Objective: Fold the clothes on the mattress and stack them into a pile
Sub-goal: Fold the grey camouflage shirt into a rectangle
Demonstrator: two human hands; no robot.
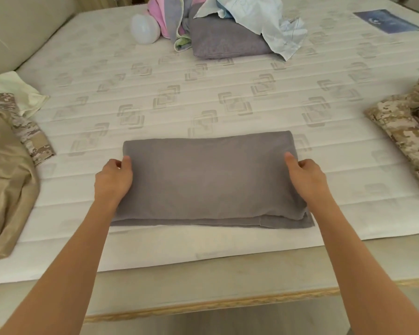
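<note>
Okay: both bare forearms reach in from the near edge. Left hand pinches the left short edge of the folded grey cloth, thumb on top, fingers curled under the fabric. Right hand grips the right short edge the same way. Cloth lies flat as a rectangle on the white quilted mattress, close to its near edge, with a lower layer sticking out along the near side. Left of it: tan garment with a camouflage piece and a pale yellow cloth. Right edge: camouflage garment. Far centre: unfolded heap with a grey-purple folded item, pale blue shirt, pink striped fabric. White round object sits just beside the heap. Blue label far right.
</note>
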